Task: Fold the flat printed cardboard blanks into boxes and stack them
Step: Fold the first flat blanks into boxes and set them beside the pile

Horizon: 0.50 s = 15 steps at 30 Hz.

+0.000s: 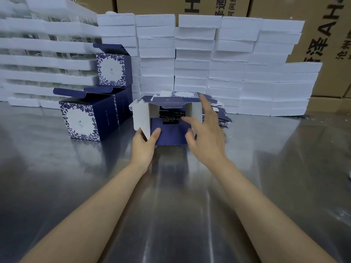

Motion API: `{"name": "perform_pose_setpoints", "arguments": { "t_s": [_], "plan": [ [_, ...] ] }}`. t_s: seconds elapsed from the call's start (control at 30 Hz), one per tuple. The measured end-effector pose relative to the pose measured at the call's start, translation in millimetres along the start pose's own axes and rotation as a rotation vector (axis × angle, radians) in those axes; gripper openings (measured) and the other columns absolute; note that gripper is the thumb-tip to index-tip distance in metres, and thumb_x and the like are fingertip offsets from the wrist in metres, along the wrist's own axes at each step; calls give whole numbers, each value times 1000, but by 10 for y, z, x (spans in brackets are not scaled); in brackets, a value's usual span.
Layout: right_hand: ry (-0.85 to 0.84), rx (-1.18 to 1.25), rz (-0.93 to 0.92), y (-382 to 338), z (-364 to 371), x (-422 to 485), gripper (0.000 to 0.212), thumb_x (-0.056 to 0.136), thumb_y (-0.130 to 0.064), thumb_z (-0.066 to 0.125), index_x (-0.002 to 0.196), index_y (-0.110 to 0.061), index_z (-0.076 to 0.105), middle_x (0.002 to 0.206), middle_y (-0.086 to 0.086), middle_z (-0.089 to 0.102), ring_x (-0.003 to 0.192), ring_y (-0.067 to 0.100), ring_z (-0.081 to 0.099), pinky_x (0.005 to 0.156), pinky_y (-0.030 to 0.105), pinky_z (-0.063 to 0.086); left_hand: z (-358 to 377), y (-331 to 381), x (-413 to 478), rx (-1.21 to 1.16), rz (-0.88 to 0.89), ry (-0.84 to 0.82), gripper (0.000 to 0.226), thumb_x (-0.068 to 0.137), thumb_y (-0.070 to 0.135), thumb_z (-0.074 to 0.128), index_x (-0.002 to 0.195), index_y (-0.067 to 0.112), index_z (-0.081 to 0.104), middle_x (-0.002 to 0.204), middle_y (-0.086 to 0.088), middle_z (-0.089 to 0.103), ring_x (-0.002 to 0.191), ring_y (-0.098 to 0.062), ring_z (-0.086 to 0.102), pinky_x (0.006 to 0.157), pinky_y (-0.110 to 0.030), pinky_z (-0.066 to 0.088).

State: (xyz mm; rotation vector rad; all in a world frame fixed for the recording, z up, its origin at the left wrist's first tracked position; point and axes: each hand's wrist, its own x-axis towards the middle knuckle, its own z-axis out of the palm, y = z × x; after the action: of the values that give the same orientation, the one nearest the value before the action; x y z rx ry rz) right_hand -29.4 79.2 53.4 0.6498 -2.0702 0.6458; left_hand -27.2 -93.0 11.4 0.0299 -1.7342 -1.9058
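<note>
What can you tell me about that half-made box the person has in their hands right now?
The half-folded box is thin printed card, navy outside and plain white inside, with a blue leaf pattern round a white panel on top. It lies on its side on the metal table, its open end facing the camera and its flaps sticking out unfolded. One navy flap lies forward along the bottom. The left hand pinches the lower left corner; the right hand spreads open against the right side. It sits in front of a pile of flat blanks.

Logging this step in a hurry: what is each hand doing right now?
Left hand: grips the lower left corner of the half-folded box.
Right hand: open, fingers spread at the box's right side, gripping nothing.
</note>
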Motion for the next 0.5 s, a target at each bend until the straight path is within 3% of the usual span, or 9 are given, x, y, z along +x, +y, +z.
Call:
{"name": "perform_pose_setpoints", "arguments": {
  "t_s": [0.07, 0.17, 0.23, 0.27, 0.33, 0.4, 0.43, 0.5],
  "plan": [
    [-44, -22, -23, -58, -44, 105, 38, 79, -8, 58, 113, -21, 69, 159, 5, 21, 133, 24, 33, 68, 25, 38, 8, -23, -2, 140, 60, -19, 22, 94, 26, 62, 113, 22, 54, 112, 1, 65, 109, -17, 61, 88, -24, 49],
    [-123, 0, 22, -86, -115, 246, 43, 83, -14, 53, 124, -25, 61, 158, -3, 21, 136, 19, 24, 69, 27, 37, 34, 3, -25, 380, 219, -54, 41, 96, 27, 57, 132, 11, 46, 130, -4, 57, 124, -20, 52, 99, -25, 40],
    [-179, 27, 66, -77, -169, 324, 50, 84, -16, 50, 132, -28, 56, 151, -5, 32, 134, 17, 23, 75, 30, 42, 51, 26, -54, 430, 411, -123, 56, 101, 14, 47, 151, 19, 24, 155, 3, 31, 140, -4, 32, 112, -20, 29],
    [-198, 39, 87, -72, -200, 353, 52, 84, -16, 48, 133, -29, 54, 146, -5, 37, 132, 17, 25, 79, 32, 44, 49, 29, -63, 456, 487, -142, 60, 101, 7, 42, 152, 27, 16, 159, 6, 21, 141, 0, 28, 113, -19, 28],
    [-233, 120, 151, -62, -263, 398, 55, 82, -19, 38, 134, -27, 53, 139, -4, 42, 128, 16, 29, 90, 34, 42, 35, 22, -74, 503, 548, -189, 67, 99, -2, 38, 148, 39, 18, 161, 8, 10, 139, -16, 36, 109, -26, 36],
    [-261, 283, 210, -37, -314, 429, 61, 78, -18, 28, 133, -23, 56, 134, -2, 46, 126, 17, 33, 100, 30, 35, 25, -4, -67, 529, 557, -244, 63, 99, 1, 43, 147, 38, 28, 162, 6, 5, 140, -34, 32, 110, -42, 38],
    [-267, 352, 221, -19, -333, 449, 61, 78, -14, 28, 131, -20, 57, 133, -1, 47, 126, 19, 36, 104, 31, 35, 22, -13, -65, 543, 559, -259, 59, 98, 6, 50, 147, 34, 32, 162, 4, 3, 143, -35, 25, 112, -44, 35],
    [-281, 388, 213, 8, -365, 484, 57, 81, -1, 35, 130, -18, 59, 130, 2, 51, 124, 23, 41, 105, 33, 36, 14, -27, -51, 562, 549, -273, 67, 92, 17, 65, 147, 31, 30, 162, 0, 3, 149, -20, 13, 119, -29, 22]
  ]
}}
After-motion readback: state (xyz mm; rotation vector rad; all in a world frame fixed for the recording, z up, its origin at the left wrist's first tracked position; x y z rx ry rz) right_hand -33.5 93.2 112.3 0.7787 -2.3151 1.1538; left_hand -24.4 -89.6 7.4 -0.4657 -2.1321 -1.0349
